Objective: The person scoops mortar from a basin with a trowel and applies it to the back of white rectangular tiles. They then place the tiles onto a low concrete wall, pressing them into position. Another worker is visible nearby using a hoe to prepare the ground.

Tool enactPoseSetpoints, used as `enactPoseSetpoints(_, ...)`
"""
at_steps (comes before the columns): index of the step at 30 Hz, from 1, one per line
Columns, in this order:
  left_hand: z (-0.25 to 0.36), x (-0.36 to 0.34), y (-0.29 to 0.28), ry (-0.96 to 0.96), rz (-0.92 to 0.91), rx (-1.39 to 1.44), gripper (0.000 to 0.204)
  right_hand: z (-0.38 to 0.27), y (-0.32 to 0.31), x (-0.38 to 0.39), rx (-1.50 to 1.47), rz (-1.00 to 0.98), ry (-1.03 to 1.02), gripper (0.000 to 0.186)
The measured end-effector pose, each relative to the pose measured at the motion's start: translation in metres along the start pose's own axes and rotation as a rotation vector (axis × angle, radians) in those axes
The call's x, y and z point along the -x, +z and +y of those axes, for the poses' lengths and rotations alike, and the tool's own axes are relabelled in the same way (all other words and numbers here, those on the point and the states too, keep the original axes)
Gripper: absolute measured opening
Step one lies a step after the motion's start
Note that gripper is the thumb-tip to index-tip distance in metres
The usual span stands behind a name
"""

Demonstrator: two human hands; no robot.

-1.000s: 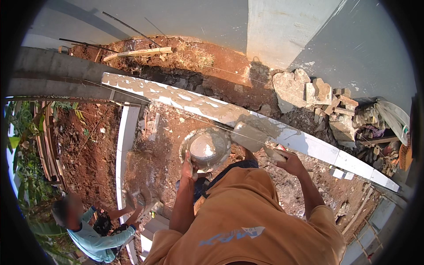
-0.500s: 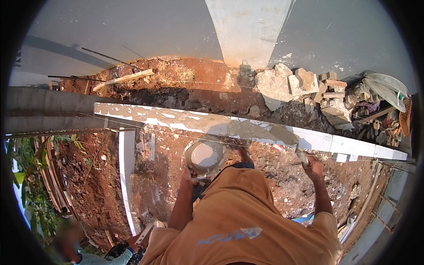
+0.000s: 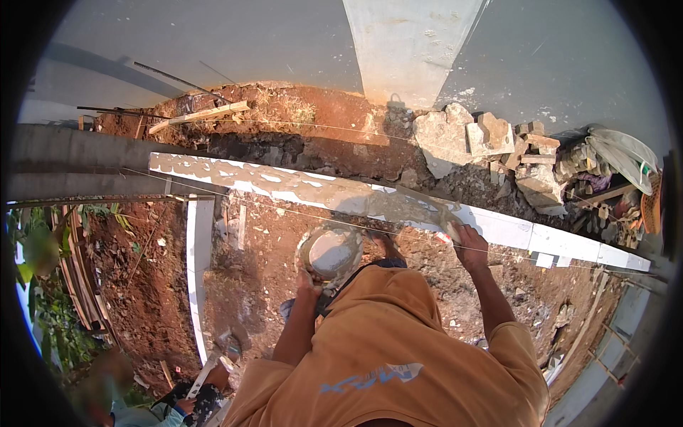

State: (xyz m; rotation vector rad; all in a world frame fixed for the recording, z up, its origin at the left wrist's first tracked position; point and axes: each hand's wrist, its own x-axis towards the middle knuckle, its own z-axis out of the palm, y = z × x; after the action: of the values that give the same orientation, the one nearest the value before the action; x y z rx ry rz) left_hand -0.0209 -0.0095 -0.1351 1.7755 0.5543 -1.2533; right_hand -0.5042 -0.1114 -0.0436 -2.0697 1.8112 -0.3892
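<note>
As the head view looks down, the white block wall (image 3: 509, 226) lies beyond both hands, its long axis slanting from upper left to the right edge. The right hand (image 3: 469, 249) is nearer, at its near side, closed around a trowel (image 3: 446, 213). Near centre, the left hand (image 3: 306, 282) grips a round basin (image 3: 306, 245) holding grey mortar (image 3: 336, 252); mortar also coats the wall's left and middle stretches.

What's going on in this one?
A person's left hand holds a round bowl of grey mortar, while the right hand grips a trowel at the top of a white block wall. Mortar coats the wall top patchily along its left and middle stretches; the right end is mostly bare white. A co-worker is at the lower left.
</note>
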Motion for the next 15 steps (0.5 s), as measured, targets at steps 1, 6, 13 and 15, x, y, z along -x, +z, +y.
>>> enactPoseSetpoints(1, -0.001, 0.001, -0.001, -0.002, -0.031, 0.015, 0.060, -0.005, 0.001, -0.006, 0.011, -0.008, -0.025, 0.057)
enactPoseSetpoints(6, -0.005, 0.011, -0.003, -0.033, 0.030, 0.053, 0.060, 0.016, 0.016, 0.014, 0.090, 0.025, -0.018, 0.057)
enactPoseSetpoints(13, -0.058, -0.072, -0.050, -0.125, -0.021, 0.236, 0.061, 0.042, -0.001, 0.066, 0.102, -0.065, -0.032, 0.054)
enactPoseSetpoints(15, -0.052, -0.057, -0.030, -0.057, 0.105, 0.148, 0.062, 0.044, -0.003, 0.071, -0.037, -0.018, -0.018, 0.054)
